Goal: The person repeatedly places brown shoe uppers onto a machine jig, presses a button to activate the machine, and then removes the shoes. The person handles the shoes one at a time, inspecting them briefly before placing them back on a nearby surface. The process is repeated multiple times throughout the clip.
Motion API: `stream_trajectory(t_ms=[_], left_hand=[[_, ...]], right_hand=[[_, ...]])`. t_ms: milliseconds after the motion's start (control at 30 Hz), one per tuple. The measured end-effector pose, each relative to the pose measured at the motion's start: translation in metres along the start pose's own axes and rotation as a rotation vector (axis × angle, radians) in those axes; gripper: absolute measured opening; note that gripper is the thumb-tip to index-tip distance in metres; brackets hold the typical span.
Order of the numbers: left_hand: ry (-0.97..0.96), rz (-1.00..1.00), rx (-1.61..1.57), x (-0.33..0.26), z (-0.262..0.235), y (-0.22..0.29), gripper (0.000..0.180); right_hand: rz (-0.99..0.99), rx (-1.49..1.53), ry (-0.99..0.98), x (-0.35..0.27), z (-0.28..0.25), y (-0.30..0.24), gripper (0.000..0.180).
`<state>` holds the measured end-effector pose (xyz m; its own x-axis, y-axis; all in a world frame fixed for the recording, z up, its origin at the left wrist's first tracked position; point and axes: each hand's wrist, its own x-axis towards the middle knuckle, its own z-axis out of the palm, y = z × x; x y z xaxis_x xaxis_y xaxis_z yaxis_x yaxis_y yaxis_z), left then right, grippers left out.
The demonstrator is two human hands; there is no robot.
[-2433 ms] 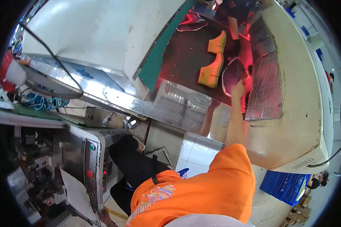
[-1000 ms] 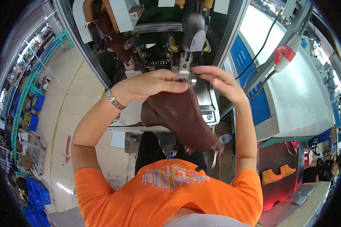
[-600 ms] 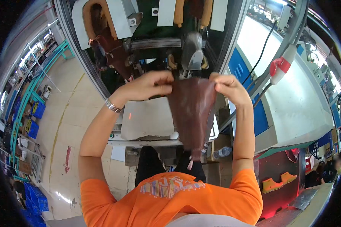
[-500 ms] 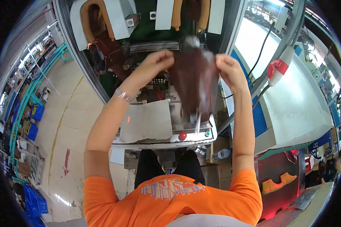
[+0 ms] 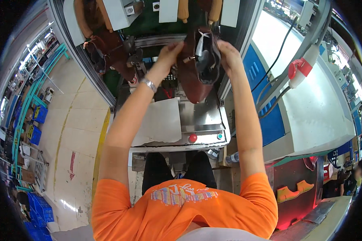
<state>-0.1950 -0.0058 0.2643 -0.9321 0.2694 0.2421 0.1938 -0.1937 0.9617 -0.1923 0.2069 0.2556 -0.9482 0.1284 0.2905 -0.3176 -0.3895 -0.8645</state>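
A dark brown leather boot upper [image 5: 194, 86] hangs in front of me, over the machine's metal bed. Its rounded toe points down toward me, and its opening shows a dark lining with a white strip at the top. My left hand [image 5: 167, 60] grips its left edge, fingers closed and partly hidden behind the leather. On the opposite edge, my right hand [image 5: 231, 59] is closed with fingertips against the rim. A second brown upper [image 5: 116, 54] sits on the machine at the left, below a curved tan pad [image 5: 104, 16].
A grey-white sheet [image 5: 159, 122] covers the left of the machine bed [image 5: 201, 114]. A red button [image 5: 192, 138] and a green button [image 5: 219, 136] sit at its front edge. White-and-blue equipment [image 5: 309, 108] stands at right, with a red-and-white plug [image 5: 301, 68] nearby. Yellow boot-shaped pieces [image 5: 287, 194] lie lower right.
The boot upper has turned so its opening faces me and its toe points down. Both hands have moved slightly farther away and left with it, uncovering more of the metal bed.
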Motion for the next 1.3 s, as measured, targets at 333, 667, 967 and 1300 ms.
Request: stream_trajectory(t_ms=[333, 667, 967, 1300], left_hand=[[0.415, 0.838, 0.835, -0.107, 0.019, -0.048, 0.044], [-0.055, 0.553, 1.503, -0.148, 0.073, 0.004, 0.060], [0.008, 0.517, 1.365, -0.145, 0.060, -0.016, 0.058], [-0.017, 0.508, 1.242, -0.143, 0.057, -0.031, 0.062]], right_hand=[[0.453, 0.723, -0.247, -0.124, -0.025, 0.143, 0.055], [0.208, 0.513, 0.099, -0.077, -0.020, 0.201, 0.030], [0.285, 0.503, 0.088, -0.059, -0.015, 0.197, 0.026], [0.302, 0.486, 0.076, -0.046, -0.023, 0.193, 0.023]])
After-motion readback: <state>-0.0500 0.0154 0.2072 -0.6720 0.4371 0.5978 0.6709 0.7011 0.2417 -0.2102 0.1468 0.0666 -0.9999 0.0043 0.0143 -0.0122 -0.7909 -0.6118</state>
